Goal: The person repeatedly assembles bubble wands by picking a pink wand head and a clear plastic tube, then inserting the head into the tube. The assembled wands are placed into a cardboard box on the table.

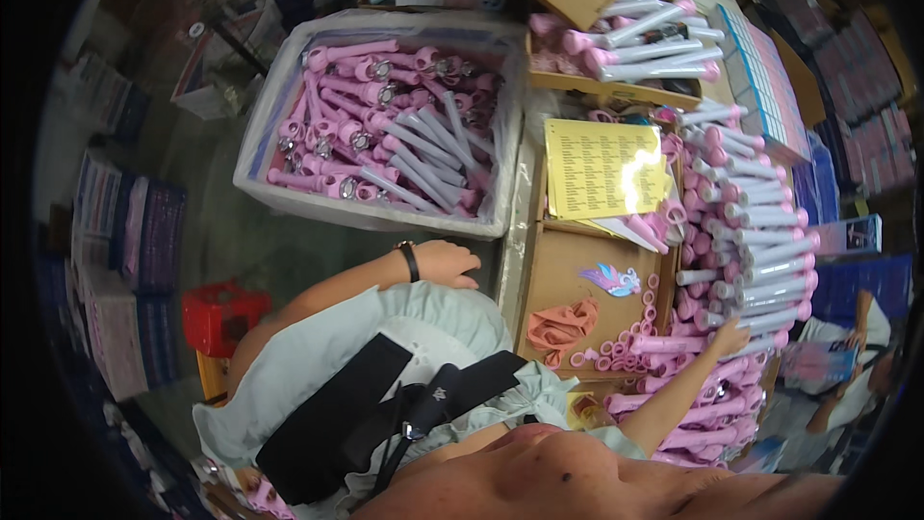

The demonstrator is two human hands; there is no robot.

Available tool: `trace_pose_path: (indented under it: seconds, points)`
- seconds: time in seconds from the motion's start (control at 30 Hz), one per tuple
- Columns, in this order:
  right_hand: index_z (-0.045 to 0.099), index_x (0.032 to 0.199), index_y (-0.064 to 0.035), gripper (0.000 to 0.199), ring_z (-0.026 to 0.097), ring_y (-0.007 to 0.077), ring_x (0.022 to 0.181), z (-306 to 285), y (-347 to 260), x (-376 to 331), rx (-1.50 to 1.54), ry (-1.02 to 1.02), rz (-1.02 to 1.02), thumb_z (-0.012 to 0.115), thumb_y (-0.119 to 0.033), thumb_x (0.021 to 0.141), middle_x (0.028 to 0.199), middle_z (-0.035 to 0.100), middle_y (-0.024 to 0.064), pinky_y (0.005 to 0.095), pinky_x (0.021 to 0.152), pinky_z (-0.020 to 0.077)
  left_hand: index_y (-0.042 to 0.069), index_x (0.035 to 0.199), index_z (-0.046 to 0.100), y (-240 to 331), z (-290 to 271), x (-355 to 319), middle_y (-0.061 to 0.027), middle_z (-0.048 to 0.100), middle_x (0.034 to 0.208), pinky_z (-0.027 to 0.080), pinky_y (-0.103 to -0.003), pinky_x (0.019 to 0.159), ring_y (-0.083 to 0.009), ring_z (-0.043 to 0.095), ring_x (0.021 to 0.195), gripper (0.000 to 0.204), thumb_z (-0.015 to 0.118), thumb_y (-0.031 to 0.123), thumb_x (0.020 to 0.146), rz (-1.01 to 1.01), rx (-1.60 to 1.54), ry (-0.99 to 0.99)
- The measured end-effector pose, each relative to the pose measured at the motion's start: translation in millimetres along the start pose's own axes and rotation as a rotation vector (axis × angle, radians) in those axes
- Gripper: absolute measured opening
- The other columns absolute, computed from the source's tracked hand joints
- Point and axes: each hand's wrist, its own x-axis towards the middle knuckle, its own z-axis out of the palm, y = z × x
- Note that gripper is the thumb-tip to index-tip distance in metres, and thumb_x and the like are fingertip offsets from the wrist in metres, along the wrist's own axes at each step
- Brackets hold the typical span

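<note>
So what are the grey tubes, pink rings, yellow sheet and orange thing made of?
The grey tubes look like smooth, shiny plastic: pale gleams run along them. The pink rings seem moulded plastic, all alike and neatly round. The yellow sheet could be glossy card or coated paper; it catches bright glare. The orange thing is probably soft cloth, crumpled and wrinkled.

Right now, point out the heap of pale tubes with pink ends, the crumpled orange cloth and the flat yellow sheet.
Heap of pale tubes with pink ends [767, 237]: head view, a tube mid-heap.
Crumpled orange cloth [561, 326]: head view, middle folds.
Flat yellow sheet [603, 169]: head view, centre of its face.
</note>
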Motion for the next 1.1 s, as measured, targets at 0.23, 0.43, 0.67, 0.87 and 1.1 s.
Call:
trace_pose_path:
  seconds: [0.23,0.43,0.67,0.87,1.1]
  points:
    - [0.057,0.109,0.0053,0.031,0.051,0.0332,0.095,-90,-37,-110,0.322,-0.065,-0.196,0.054,-0.017,0.087,0.104,0.056,0.0223,0.0396,0.087,0.0400,0.005,0.108,0.055,-138,10,57,-0.0075,0.063,0.090,0.050,-0.026,0.073,-0.0134,0.062,0.081,0.032,0.053,0.032,0.091,-0.080,-1.286,0.032]
    - [0.059,0.098,0.0019,0.017,0.052,0.0252,0.090,-149,-96,-295,0.335,-0.321,-0.255,0.056,-0.009,0.085,0.098,0.056,0.0132,0.0332,0.081,0.0418,0.004,0.099,0.059,-270,43,100,-0.0197,0.057,0.106,0.044,-0.045,0.083,-0.0381,0.054,0.099,0.032,0.056,0.029,0.080,-0.546,-0.075,0.199]
    - [0.060,0.099,-0.0028,0.017,0.053,0.0202,0.095,-195,-161,-372,0.309,-0.577,-0.076,0.058,-0.014,0.087,0.116,0.050,0.0126,0.0262,0.067,0.0466,0.009,0.113,0.054,-305,72,134,-0.0141,0.050,0.115,0.027,-0.051,0.099,-0.0320,0.042,0.114,0.036,0.054,0.013,0.077,-0.665,0.071,0.182]
    - [0.061,0.098,-0.0008,0.016,0.055,0.0221,0.091,-202,-190,-363,0.303,-0.613,-0.162,0.057,-0.011,0.087,0.111,0.052,0.0157,0.0287,0.071,0.0466,0.013,0.101,0.060,-308,87,142,-0.0096,0.054,0.109,0.014,-0.054,0.106,-0.0269,0.045,0.114,0.023,0.043,0.012,0.086,-0.533,0.226,0.235]
    - [0.060,0.098,0.0010,0.014,0.055,0.0179,0.084,-187,-211,-358,0.503,-0.680,-0.172,0.056,-0.007,0.087,0.095,0.059,0.0105,0.0261,0.072,0.0448,0.013,0.089,0.062,-259,19,90,-0.0077,0.053,0.091,0.029,-0.047,0.095,-0.0268,0.051,0.095,0.023,0.061,0.006,0.066,-0.073,0.133,0.615]
